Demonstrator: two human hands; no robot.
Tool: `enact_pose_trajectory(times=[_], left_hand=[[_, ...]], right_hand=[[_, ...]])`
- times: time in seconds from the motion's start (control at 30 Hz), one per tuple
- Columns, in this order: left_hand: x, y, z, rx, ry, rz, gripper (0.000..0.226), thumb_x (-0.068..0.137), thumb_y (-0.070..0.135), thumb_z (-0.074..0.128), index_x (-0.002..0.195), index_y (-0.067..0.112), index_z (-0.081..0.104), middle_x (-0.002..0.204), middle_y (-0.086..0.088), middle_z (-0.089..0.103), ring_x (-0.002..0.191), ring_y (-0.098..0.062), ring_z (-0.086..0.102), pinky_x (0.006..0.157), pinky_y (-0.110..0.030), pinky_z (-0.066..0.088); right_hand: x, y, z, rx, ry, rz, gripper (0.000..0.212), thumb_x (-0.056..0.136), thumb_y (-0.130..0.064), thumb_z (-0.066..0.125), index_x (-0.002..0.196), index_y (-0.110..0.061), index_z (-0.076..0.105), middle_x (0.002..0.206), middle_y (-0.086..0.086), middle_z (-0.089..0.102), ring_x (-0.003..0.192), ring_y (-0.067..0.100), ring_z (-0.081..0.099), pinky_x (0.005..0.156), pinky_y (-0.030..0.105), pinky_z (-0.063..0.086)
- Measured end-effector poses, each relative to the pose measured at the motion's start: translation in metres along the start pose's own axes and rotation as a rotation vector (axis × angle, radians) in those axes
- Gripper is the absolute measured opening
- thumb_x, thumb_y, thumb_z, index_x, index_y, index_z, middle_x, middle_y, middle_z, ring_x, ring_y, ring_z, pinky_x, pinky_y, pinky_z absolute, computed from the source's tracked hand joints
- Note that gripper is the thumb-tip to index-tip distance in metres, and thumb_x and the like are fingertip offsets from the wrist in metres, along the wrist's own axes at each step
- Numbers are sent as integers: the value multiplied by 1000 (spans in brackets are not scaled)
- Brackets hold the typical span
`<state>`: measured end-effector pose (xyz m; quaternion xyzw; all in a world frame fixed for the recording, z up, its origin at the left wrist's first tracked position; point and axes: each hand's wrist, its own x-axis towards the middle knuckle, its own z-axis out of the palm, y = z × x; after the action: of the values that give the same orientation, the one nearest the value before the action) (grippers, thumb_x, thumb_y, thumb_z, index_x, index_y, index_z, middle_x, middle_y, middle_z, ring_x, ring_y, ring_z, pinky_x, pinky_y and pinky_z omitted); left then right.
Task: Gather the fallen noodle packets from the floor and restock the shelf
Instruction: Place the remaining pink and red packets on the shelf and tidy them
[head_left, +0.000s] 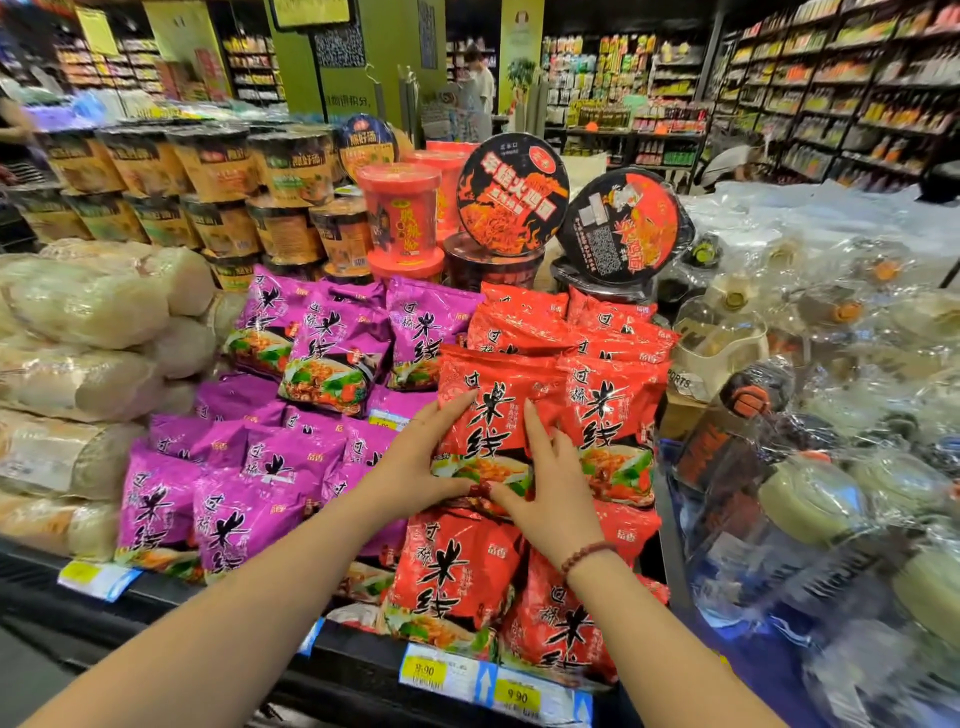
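Observation:
A red noodle packet (491, 410) stands upright in the middle row of the tiered shelf (156, 597). My left hand (415, 462) lies against its left side with straight fingers, thumb under its bottom edge. My right hand (550, 488) presses its front with straight fingers, thumb meeting the bottom edge too. More red packets (457, 566) fill the rows above, beside and below it. Purple packets (244, 504) fill the shelf's left half.
Noodle cups (291, 171) and black bowl noodles (511, 200) are stacked behind the packets. Pale plastic-wrapped bundles (78, 332) lie at left. Shrink-wrapped bottles (810, 467) crowd the right. Yellow price tags (470, 675) line the shelf's front edge. A person (480, 83) stands far back.

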<state>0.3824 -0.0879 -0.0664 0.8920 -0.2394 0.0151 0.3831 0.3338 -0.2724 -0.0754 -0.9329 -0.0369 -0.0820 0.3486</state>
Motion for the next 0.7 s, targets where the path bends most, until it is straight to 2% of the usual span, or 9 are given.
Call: enact_pose_trajectory(times=[0.03,0.07,0.1,0.13,0.17,0.27,0.33,0.5,0.7], left_hand=[[3,-2,0,22,-12,-13,108,75,24,83,141,66,9,157,3,28,146,-13,20,119,-36,26],[6,-4,1,41,-18,-23,108,76,21,83,143,62,8,156,1,27,141,-5,19,117,-20,23],[7,-6,1,66,-22,-30,107,77,19,82,145,57,9,155,-1,27,134,2,18,107,-1,18],[9,-7,1,88,-21,-32,106,77,17,82,147,51,10,153,-2,26,127,5,17,95,9,12],[11,-9,1,101,-22,-30,107,78,16,81,149,47,9,153,-4,25,124,6,15,88,13,9],[14,-11,-3,136,-57,-21,110,77,20,82,151,44,5,155,-5,20,130,1,17,99,2,13],[17,-11,-5,148,-84,-27,110,77,24,82,151,45,3,156,-4,18,134,-2,18,103,-10,17],[25,-15,0,177,-87,-37,114,78,30,82,144,59,-6,161,-9,9,148,-22,16,112,-26,22],[19,-14,5,217,-91,-48,112,80,33,79,143,57,-10,162,-11,4,149,-23,11,112,-28,23]], right_hand=[[1,0,2,-141,80,-11,98,82,-46,70,151,-39,2,157,10,14,145,26,14,113,39,29],[3,0,4,-284,175,-44,100,76,-50,74,152,-33,12,157,12,15,145,29,16,113,43,32],[6,0,6,-378,230,-82,103,70,-53,77,152,-26,21,157,13,17,144,32,20,112,45,33],[10,0,6,-435,257,-124,106,66,-55,78,151,-21,24,158,13,18,145,33,20,113,45,31],[14,1,7,-474,233,-158,109,68,-56,77,152,-20,18,159,12,14,147,31,14,115,45,26],[24,7,3,-489,90,-200,108,81,-58,64,147,-29,-17,159,4,-16,142,20,-22,121,39,4],[27,10,-3,-473,26,-190,107,84,-57,60,144,-31,-24,157,0,-25,137,16,-30,119,35,-1],[37,13,-1,-487,-9,-180,107,84,-58,59,148,-28,-21,152,-2,-31,135,15,-31,117,32,-1],[35,14,0,-490,-20,-178,107,83,-59,59,149,-29,-20,157,0,-24,146,21,-18,119,35,4]])
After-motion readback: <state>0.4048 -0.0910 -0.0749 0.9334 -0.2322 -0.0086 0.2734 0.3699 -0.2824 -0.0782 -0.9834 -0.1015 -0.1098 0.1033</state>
